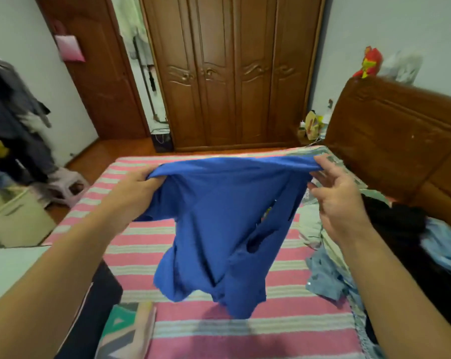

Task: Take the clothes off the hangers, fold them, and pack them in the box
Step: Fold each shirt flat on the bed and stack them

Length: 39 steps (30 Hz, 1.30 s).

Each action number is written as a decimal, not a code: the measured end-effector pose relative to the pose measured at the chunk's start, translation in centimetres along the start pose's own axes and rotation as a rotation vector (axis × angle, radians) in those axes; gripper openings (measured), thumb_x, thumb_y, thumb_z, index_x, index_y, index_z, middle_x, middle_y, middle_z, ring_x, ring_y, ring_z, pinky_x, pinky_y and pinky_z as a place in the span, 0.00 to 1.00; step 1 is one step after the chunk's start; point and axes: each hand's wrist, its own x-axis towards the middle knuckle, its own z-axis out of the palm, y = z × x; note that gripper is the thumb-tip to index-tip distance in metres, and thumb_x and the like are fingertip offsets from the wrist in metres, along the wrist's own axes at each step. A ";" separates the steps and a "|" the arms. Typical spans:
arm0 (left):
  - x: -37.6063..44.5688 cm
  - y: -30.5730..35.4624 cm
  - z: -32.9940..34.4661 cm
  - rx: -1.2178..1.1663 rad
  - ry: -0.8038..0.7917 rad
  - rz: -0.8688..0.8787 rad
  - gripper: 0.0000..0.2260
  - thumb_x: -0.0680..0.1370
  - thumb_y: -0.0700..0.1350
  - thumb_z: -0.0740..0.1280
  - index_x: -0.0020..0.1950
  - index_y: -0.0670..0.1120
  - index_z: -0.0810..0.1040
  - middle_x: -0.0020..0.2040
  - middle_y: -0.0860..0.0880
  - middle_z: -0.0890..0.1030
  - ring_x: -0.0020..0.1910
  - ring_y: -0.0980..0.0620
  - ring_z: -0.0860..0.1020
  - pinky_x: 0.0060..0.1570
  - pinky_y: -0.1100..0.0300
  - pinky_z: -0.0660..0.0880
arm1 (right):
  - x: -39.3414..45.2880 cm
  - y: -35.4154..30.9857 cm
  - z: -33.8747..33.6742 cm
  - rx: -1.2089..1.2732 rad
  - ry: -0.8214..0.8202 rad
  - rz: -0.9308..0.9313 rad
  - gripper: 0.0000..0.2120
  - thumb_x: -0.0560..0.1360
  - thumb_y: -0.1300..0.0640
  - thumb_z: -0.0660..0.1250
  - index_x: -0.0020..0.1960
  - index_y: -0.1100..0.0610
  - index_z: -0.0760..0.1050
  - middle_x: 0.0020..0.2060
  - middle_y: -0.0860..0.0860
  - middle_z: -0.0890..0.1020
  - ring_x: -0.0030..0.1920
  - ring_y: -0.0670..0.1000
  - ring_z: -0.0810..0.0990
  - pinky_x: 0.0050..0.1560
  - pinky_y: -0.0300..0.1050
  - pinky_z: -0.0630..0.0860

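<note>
A blue T-shirt (pixel 219 224) hangs in the air above the bed, stretched between both hands. My left hand (pixel 133 190) grips one upper corner of it in a closed fist. My right hand (pixel 336 200) pinches the other upper edge between thumb and fingers, the remaining fingers loosely spread. The shirt's lower part droops and nearly touches the pink striped bedsheet (pixel 219 332). No hanger is visible on the shirt. A pile of other clothes (pixel 330 278) lies on the bed at the right.
A dark open box (pixel 100 294) with folded patterned fabric (pixel 126 330) stands at the bed's lower left. The wooden headboard (pixel 400 141) is at the right, a wardrobe (pixel 232 73) behind. Clothes hang at the left wall (pixel 9 120), above a pale cabinet (pixel 19 216).
</note>
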 end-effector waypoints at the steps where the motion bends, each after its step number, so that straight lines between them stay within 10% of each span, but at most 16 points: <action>1: 0.3 0.3 -1.2 -0.025 0.012 -0.023 0.17 0.85 0.40 0.61 0.46 0.56 0.84 0.43 0.65 0.84 0.51 0.58 0.82 0.53 0.53 0.77 | -0.1 0.0 1.2 -0.066 0.011 -0.024 0.32 0.73 0.82 0.59 0.69 0.54 0.73 0.58 0.45 0.81 0.58 0.43 0.80 0.54 0.37 0.78; 7: -0.2 2.5 -4.9 -0.269 0.094 -0.071 0.10 0.84 0.48 0.64 0.51 0.50 0.85 0.56 0.44 0.85 0.58 0.42 0.82 0.65 0.38 0.74 | 0.5 -2.8 4.0 -0.606 0.050 -0.277 0.05 0.78 0.58 0.71 0.50 0.54 0.75 0.42 0.47 0.79 0.41 0.46 0.76 0.41 0.46 0.74; 11: -0.9 4.8 -6.1 -0.315 0.119 -0.135 0.10 0.83 0.46 0.66 0.48 0.48 0.85 0.48 0.45 0.87 0.49 0.44 0.84 0.52 0.45 0.81 | 2.0 -7.9 3.8 -0.827 -0.125 -0.348 0.04 0.81 0.53 0.68 0.51 0.54 0.75 0.41 0.48 0.77 0.41 0.45 0.74 0.36 0.42 0.69; 15: -1.7 6.3 -6.6 -0.355 -0.004 -0.315 0.11 0.82 0.46 0.66 0.57 0.41 0.82 0.53 0.40 0.85 0.38 0.46 0.84 0.37 0.53 0.80 | 4.7 -11.8 2.4 -1.217 -0.545 -0.127 0.06 0.80 0.50 0.67 0.49 0.52 0.77 0.44 0.51 0.79 0.45 0.52 0.78 0.40 0.47 0.73; 19: -2.6 9.0 -4.1 -0.596 -0.050 -0.439 0.17 0.82 0.44 0.62 0.67 0.35 0.76 0.55 0.38 0.84 0.43 0.44 0.85 0.41 0.50 0.82 | 7.2 -11.0 2.9 -1.215 -0.105 -0.232 0.18 0.81 0.54 0.65 0.70 0.53 0.71 0.64 0.54 0.79 0.65 0.59 0.76 0.58 0.55 0.75; 22: -2.9 10.8 -0.2 -0.790 -0.084 -0.392 0.17 0.84 0.42 0.57 0.70 0.34 0.72 0.57 0.36 0.84 0.52 0.39 0.85 0.44 0.44 0.84 | 1.0 -8.6 3.3 -0.750 -0.303 -0.156 0.37 0.80 0.50 0.68 0.81 0.44 0.50 0.78 0.46 0.62 0.76 0.50 0.64 0.73 0.54 0.66; 27: -2.7 12.3 6.6 -0.788 -0.245 -0.423 0.11 0.83 0.43 0.60 0.62 0.41 0.76 0.61 0.38 0.83 0.57 0.41 0.83 0.55 0.46 0.81 | -11.9 0.4 3.5 -0.299 -0.476 0.195 0.50 0.68 0.42 0.78 0.79 0.37 0.50 0.73 0.35 0.63 0.72 0.39 0.66 0.66 0.43 0.72; 31: -3.5 13.1 11.5 -0.608 -0.421 -0.455 0.06 0.83 0.46 0.64 0.55 0.47 0.80 0.50 0.45 0.82 0.49 0.47 0.79 0.56 0.52 0.75 | -12.0 2.5 4.3 -0.225 -0.122 0.170 0.17 0.73 0.54 0.75 0.55 0.45 0.69 0.49 0.41 0.80 0.45 0.35 0.80 0.39 0.33 0.76; 39: -4.0 11.7 11.7 -0.556 -0.412 -0.508 0.08 0.80 0.49 0.68 0.57 0.49 0.81 0.53 0.49 0.84 0.63 0.44 0.78 0.69 0.32 0.64 | -8.6 7.1 0.3 -0.880 0.061 -0.024 0.16 0.72 0.65 0.63 0.32 0.53 0.60 0.27 0.48 0.67 0.31 0.54 0.64 0.32 0.49 0.59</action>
